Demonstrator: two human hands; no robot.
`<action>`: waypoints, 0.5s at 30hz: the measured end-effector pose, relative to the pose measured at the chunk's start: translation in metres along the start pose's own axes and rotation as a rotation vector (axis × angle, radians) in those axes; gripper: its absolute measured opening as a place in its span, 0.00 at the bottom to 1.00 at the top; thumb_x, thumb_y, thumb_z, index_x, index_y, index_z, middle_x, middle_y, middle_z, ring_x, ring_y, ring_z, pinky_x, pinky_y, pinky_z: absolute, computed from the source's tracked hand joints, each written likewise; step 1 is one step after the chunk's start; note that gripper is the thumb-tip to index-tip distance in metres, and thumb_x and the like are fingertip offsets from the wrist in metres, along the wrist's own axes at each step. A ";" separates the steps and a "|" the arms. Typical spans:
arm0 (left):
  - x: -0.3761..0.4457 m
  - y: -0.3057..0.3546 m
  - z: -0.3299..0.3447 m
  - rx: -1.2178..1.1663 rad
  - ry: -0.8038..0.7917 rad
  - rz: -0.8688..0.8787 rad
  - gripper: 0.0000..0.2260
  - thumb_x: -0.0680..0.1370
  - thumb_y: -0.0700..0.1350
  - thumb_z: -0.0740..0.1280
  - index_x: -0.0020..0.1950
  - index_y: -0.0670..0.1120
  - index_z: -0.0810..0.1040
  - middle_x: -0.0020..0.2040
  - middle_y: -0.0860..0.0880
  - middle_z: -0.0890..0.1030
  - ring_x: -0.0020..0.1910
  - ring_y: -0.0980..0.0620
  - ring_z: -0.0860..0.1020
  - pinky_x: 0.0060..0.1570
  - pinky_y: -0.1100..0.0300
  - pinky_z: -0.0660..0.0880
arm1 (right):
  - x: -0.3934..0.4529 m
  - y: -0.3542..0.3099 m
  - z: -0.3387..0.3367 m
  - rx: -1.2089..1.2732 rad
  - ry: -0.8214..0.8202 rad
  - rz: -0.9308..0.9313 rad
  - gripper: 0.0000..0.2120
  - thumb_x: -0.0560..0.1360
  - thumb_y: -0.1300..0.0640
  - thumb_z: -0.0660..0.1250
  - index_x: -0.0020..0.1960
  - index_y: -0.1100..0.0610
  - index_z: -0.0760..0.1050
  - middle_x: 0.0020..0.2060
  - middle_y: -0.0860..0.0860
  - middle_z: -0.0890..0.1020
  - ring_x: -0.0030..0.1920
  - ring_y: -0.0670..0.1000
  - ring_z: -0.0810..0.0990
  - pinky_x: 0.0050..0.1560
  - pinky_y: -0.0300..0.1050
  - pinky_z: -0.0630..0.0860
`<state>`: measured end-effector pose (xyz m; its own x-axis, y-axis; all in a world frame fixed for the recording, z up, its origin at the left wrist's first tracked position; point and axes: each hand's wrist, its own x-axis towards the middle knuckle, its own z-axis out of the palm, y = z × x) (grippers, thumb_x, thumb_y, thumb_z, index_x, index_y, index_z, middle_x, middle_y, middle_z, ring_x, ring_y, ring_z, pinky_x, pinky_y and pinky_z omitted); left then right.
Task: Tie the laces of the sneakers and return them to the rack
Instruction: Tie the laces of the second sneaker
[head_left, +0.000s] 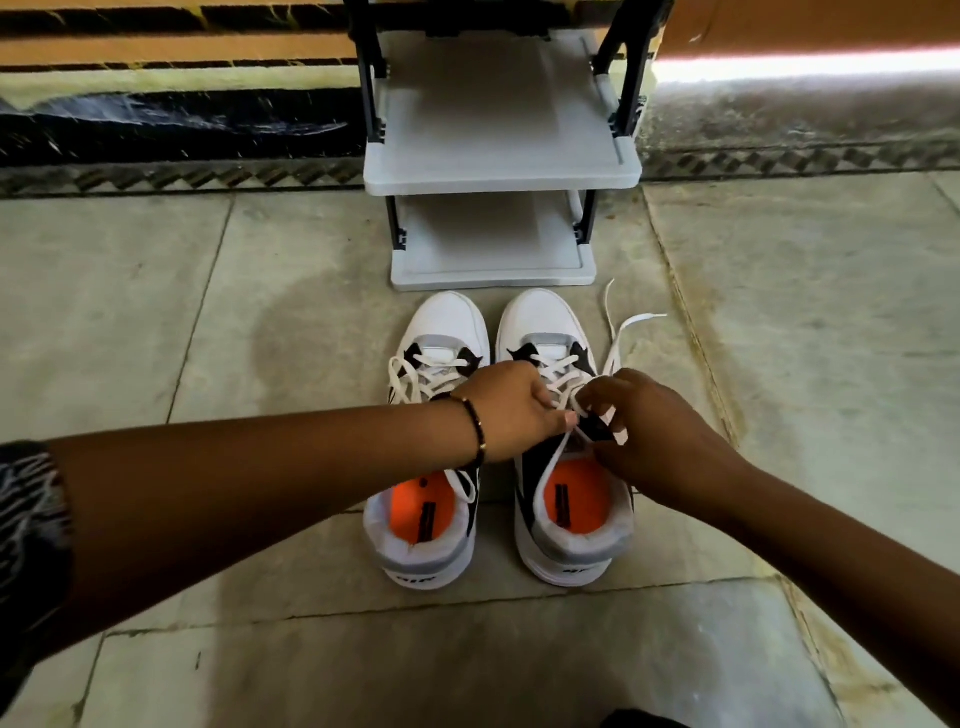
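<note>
2 white leather sneakers (540, 332) point toes-first at the grey plastic 2-shelf rack (498, 166); left hand (506, 410) and right hand (649, 431) each pinch the right sneaker's white laces (621, 338).

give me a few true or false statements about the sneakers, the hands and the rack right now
1. Both sneakers sit on the rack's lower shelf. False: the left sneaker and right sneaker stand on the floor in front of the rack.
2. Both hands work on the right sneaker's laces. True: the left hand and right hand pinch the white lace over its tongue.
3. The insoles are blue. False: they are orange.
4. The rack's two visible shelves hold no shoes. True.
5. The left wrist wears a bracelet. True.
</note>
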<state>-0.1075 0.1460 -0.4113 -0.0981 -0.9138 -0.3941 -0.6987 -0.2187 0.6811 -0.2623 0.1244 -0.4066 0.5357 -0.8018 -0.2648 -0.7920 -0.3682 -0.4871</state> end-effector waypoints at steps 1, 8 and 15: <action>0.003 0.002 0.001 -0.049 0.006 -0.007 0.13 0.72 0.47 0.68 0.47 0.37 0.79 0.45 0.38 0.82 0.46 0.43 0.79 0.52 0.50 0.76 | 0.001 -0.001 0.001 0.092 0.028 0.027 0.15 0.68 0.65 0.68 0.53 0.55 0.76 0.47 0.52 0.76 0.44 0.52 0.76 0.41 0.44 0.74; 0.003 -0.007 0.013 -0.311 0.058 -0.038 0.07 0.77 0.42 0.62 0.40 0.44 0.77 0.32 0.51 0.72 0.34 0.53 0.71 0.41 0.62 0.68 | 0.013 -0.003 0.005 0.702 0.007 0.227 0.07 0.72 0.67 0.66 0.41 0.56 0.79 0.37 0.54 0.80 0.33 0.47 0.76 0.31 0.36 0.72; -0.010 -0.007 0.005 -0.628 0.117 0.103 0.11 0.79 0.36 0.57 0.42 0.48 0.75 0.38 0.53 0.76 0.33 0.66 0.75 0.38 0.77 0.70 | 0.014 -0.010 0.009 0.587 -0.036 0.071 0.05 0.73 0.64 0.66 0.46 0.58 0.78 0.36 0.50 0.79 0.36 0.42 0.76 0.37 0.35 0.72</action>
<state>-0.1054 0.1583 -0.4157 -0.0396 -0.9643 -0.2620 -0.1389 -0.2544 0.9571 -0.2440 0.1213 -0.4128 0.5049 -0.7949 -0.3364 -0.5369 0.0160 -0.8435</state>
